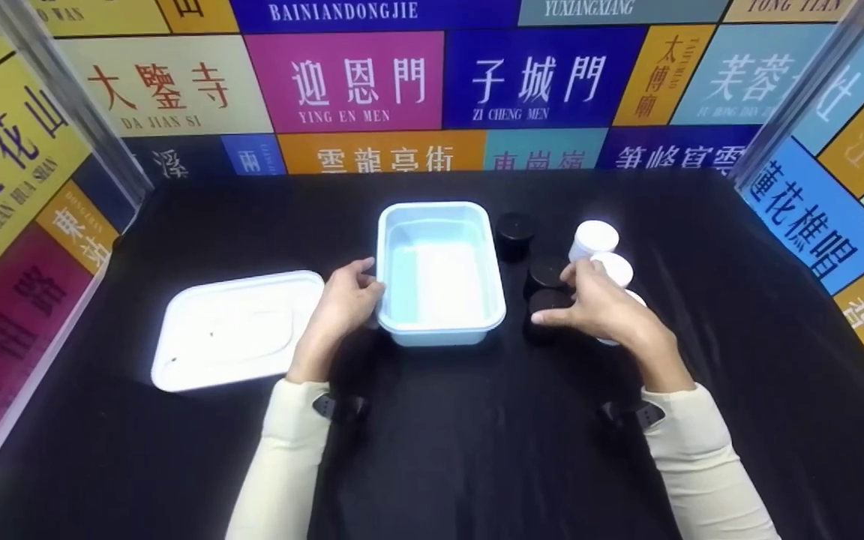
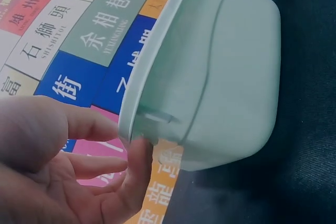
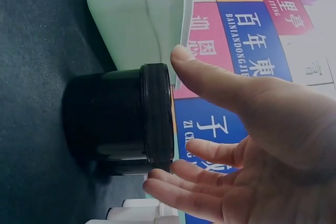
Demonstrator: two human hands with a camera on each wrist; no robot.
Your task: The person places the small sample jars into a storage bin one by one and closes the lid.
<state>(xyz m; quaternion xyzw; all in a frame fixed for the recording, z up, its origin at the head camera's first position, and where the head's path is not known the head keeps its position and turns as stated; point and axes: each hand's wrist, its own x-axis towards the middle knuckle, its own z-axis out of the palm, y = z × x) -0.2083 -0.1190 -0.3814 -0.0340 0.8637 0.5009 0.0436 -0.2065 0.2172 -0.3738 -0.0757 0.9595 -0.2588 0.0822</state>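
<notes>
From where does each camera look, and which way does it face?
Head: worn on the head, looking forward and down at the container, white lid, black jars and white jars; left hand, right hand and both sleeves show.
Left wrist: worn there, looking at the container's side, lettered panels beyond; only the left hand shows.
Right wrist: worn there, looking at a black jar, with the container behind; only the right hand shows.
Shared: both wrist views show the container and lettered panels.
</notes>
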